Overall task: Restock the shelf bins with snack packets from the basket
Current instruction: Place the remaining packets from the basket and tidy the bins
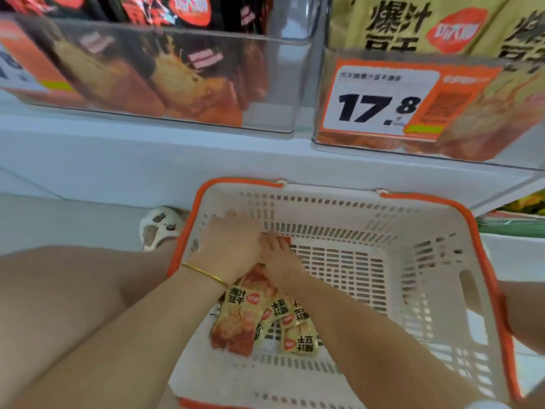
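Observation:
A white basket (413, 290) with an orange rim sits in front of me, below the shelf. Several yellow and red snack packets (236, 317) lie in a loose pile at its left side. Both my hands reach into the basket over the far end of that pile. My left hand (230, 243), with a gold bangle on the wrist, curls down over the packets by the left wall. Beside and partly under it, my right hand (278, 258) grips a packet whose red corner (286, 240) shows past the fingers. The shelf bin (339, 137) with matching yellow packets stands above right.
A second clear bin (280, 84) of dark red packets stands above left on the white shelf (147, 160). An orange price tag reading 17.8 (380, 107) is fixed on the right bin. My knee is at the left, and a foot in a white sandal (159, 225) is beside the basket.

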### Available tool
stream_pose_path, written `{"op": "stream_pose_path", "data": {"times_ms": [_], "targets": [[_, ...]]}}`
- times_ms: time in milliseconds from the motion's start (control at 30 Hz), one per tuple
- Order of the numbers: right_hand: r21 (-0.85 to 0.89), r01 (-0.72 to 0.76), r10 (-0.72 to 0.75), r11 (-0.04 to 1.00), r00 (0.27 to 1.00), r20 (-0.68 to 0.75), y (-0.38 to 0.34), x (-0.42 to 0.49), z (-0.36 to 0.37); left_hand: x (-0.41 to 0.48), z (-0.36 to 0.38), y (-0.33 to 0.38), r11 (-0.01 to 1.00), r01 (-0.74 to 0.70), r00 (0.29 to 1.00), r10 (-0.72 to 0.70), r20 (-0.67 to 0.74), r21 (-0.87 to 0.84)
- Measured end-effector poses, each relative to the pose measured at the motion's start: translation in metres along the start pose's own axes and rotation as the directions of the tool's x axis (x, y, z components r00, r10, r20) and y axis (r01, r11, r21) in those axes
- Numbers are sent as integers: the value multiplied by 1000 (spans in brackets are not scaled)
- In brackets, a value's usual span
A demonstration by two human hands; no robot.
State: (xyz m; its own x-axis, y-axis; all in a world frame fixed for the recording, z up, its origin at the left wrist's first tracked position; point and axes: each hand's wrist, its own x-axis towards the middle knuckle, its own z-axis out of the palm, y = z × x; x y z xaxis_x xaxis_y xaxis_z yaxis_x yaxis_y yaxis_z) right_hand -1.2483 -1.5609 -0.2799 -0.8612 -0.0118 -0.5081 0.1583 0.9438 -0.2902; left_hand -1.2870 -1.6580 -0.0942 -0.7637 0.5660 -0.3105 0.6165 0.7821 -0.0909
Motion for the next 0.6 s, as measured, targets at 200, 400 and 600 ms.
{"op": "stream_pose_path", "data": {"times_ms": [200,400,600], "targets": [[-240,-125,156,963,981,112,1,-9,16,7,6,-2,997,53,998,-50,38,-58],[-165,-117,127,979,991,48,17,-48,-29,13,16,10,947,142,977,-88,195,-288],[-104,31,-55,994,970,-238,16,-116,-103,20,-9,36,152,517,856,-87,510,-842]]}}
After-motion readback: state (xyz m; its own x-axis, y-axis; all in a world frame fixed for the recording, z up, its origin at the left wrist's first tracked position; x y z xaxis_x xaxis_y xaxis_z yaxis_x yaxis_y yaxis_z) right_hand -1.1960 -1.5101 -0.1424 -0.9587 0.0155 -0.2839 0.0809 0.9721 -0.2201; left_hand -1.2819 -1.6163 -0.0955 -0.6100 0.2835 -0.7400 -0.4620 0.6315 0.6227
